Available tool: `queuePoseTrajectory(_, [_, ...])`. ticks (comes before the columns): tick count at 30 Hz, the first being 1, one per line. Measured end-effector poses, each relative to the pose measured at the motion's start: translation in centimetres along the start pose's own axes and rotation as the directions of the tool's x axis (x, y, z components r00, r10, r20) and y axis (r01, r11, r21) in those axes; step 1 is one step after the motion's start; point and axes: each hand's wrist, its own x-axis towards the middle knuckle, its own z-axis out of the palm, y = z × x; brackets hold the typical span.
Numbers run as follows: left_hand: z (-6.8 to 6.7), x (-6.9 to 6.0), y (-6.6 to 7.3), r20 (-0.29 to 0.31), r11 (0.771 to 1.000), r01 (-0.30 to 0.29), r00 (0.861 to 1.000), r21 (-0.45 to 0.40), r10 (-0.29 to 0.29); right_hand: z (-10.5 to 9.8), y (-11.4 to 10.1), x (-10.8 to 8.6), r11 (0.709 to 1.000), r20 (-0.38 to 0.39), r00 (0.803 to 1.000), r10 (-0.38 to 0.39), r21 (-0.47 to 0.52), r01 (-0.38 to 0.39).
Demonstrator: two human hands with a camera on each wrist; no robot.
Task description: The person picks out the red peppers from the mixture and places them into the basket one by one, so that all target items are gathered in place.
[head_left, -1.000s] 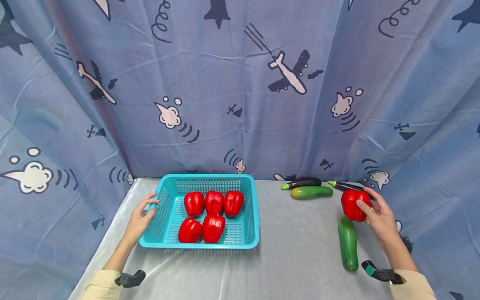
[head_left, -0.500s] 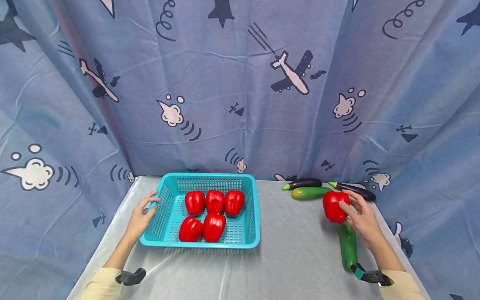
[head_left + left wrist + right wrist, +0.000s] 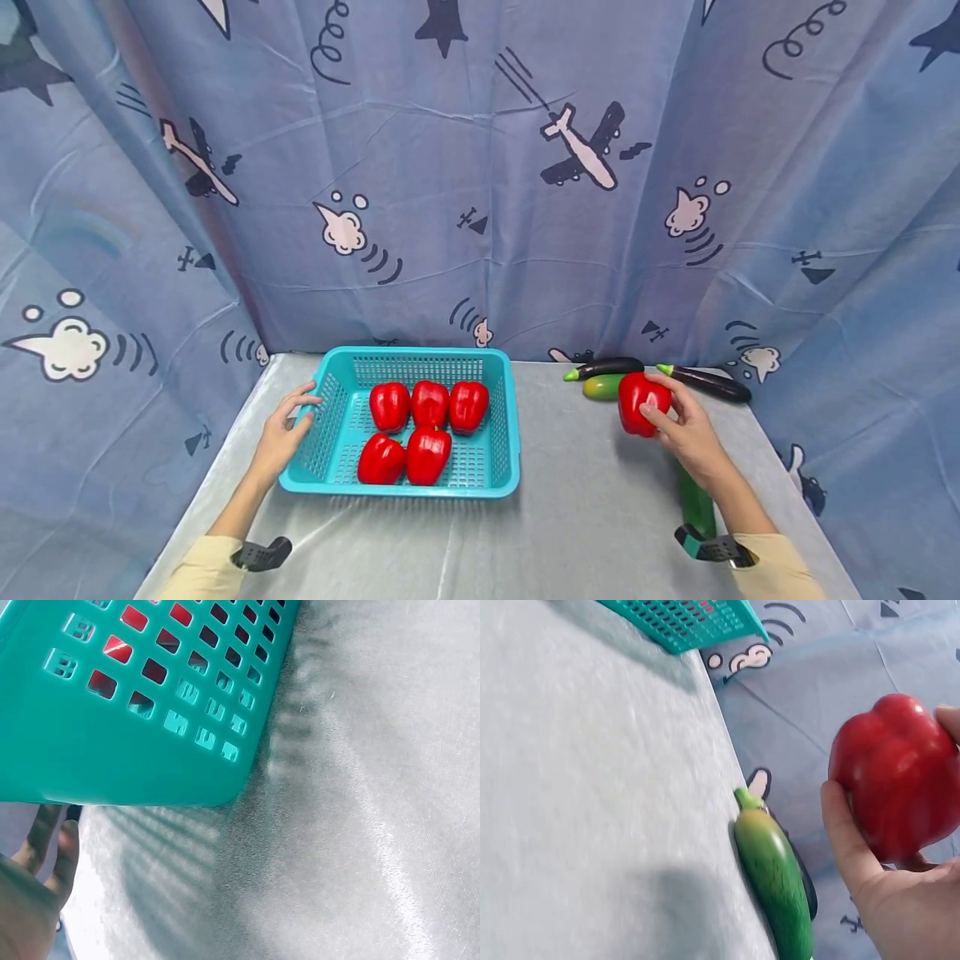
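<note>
My right hand (image 3: 688, 432) holds a red bell pepper (image 3: 639, 406) up off the table, its thumb across the near side. The same bell pepper (image 3: 896, 776) fills the right of the right wrist view, pressed between thumb and fingers. My left hand (image 3: 279, 433) touches the left rim of a turquoise plastic basket (image 3: 397, 492) with fairly straight fingers. Several red bell peppers (image 3: 429, 406) lie in the basket in two rows. In the left wrist view, the left hand (image 3: 34, 889) is partly visible below the basket's wall (image 3: 112, 765); its fingertips are hidden there.
At the back right lie two eggplants (image 3: 611, 367) and a yellow-green zucchini (image 3: 600, 387), partly behind the held pepper. A longer green zucchini (image 3: 697, 504) lies under the right forearm. A grey cloth covers the table (image 3: 570, 500); a blue patterned curtain (image 3: 420, 275) hangs around it.
My right hand has carried the bell pepper leftward from the table's right side, past the upright-lying green zucchini. The left hand has stayed at the basket's rim, and the basket has not moved.
</note>
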Motion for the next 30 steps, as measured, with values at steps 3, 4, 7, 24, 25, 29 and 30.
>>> queuePoseTrajectory(3, [0.0,0.0,-0.1,0.001,1.0,0.005,1.0,0.008,-0.005,0.9,-0.3,0.1,0.999,0.006,1.0,-0.02,-0.033,0.02])
queuePoseTrajectory(4, [0.0,0.0,-0.2,0.004,1.0,0.007,1.0,0.01,-0.007,1.2,-0.4,0.2,0.999,0.01,1.0,-0.024,-0.037,0.024])
queuePoseTrajectory(7, [0.0,0.0,-0.2,0.008,1.0,0.013,1.0,0.002,-0.013,2.1,-0.7,0.3,0.999,0.018,0.999,-0.041,-0.026,0.041])
queuePoseTrajectory(24, [-0.1,0.1,-0.2,0.021,1.0,0.025,0.999,0.0,-0.025,8.7,-2.9,2.3,0.993,0.18,0.977,-0.113,0.001,0.114])
queuePoseTrajectory(25, [-0.1,0.1,-0.2,0.019,1.0,0.027,0.999,0.002,-0.027,9.1,-3.1,2.4,0.992,0.196,0.973,-0.126,0.013,0.126])
queuePoseTrajectory(29, [-0.1,0.1,-0.2,0.016,1.0,0.028,0.999,-0.004,-0.028,10.9,-3.7,3.0,0.986,0.243,0.956,-0.165,0.073,0.152])
queuePoseTrajectory(30, [-0.1,0.1,-0.2,0.017,1.0,0.027,1.0,-0.005,-0.027,11.2,-3.9,3.1,0.985,0.25,0.954,-0.168,0.081,0.153])
